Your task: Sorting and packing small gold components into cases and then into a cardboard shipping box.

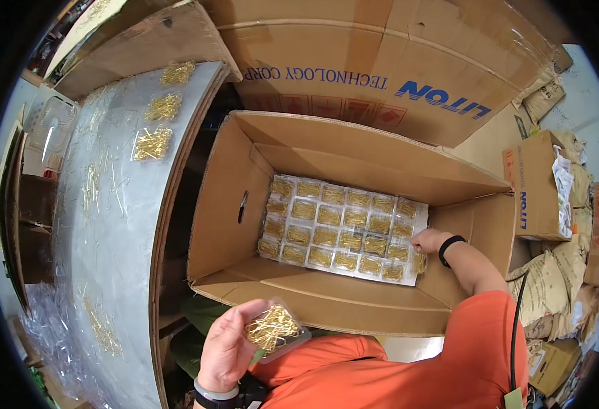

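Note:
My left hand (pixel 226 347) is closed around a small clear plastic box full of gold-coloured wire pins (pixel 272 328), held outside the near side of a large open cardboard carton (pixel 354 303). Inside the carton, my right hand (pixel 430 240) reaches down at the right end, its fingers curled at another box of gold pins (pixel 419 264). That box stands at the right edge of the layer, and the fingertips are partly hidden. Rows of similar filled boxes (pixel 329 215) cover most of the carton's bottom over a white sheet (pixel 420 218).
A grey-topped table (pixel 119 225) on the left bears three filled boxes (pixel 153 144) and loose pins (pixel 101 327). Clear plastic pieces (pixel 57 347) are heaped below it. A big carton (pixel 381 48) stands behind; more cartons (pixel 535 187) and sacks (pixel 552 279) are at right.

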Available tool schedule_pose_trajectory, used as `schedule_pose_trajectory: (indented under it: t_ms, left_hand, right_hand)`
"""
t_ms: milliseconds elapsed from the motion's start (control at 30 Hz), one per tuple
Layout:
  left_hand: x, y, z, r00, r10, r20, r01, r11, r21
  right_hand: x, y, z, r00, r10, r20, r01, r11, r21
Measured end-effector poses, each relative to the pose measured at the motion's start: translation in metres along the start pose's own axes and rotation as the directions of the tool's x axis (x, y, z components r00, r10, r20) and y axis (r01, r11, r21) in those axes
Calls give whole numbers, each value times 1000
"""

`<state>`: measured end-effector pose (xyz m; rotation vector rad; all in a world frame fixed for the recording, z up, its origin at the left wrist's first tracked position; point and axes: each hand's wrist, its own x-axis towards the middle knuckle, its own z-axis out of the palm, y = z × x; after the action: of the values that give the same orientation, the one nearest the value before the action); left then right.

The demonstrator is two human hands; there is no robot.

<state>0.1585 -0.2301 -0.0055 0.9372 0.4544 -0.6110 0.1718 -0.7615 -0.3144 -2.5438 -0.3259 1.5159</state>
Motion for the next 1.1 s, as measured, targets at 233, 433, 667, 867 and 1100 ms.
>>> schedule_pose_trajectory:
  t_ms: [233, 433, 667, 867, 1100]
  left_hand:
    - [0, -1, 0, 996, 58, -61, -60, 998, -22]
    - [5, -8, 2, 999, 22, -44, -23, 1000, -3]
    - [8, -10, 2, 1000, 17, -11, -17, 1000, -18]
    - [9, -9, 3, 1000, 6, 20, -6, 1000, 4]
    - [14, -6, 19, 997, -25, 76, 28, 999, -45]
  right_hand:
    - [36, 26, 68, 999, -13, -51, 10, 998, -62]
    - [44, 45, 82, 998, 7, -65, -3, 998, 67]
    - [43, 51, 99, 989, 145, 17, -144, 955, 260]
    - [39, 60, 102, 976, 157, -154, -116, 962, 246]
    - [-33, -67, -78, 913, 104, -393, 303, 470, 829]
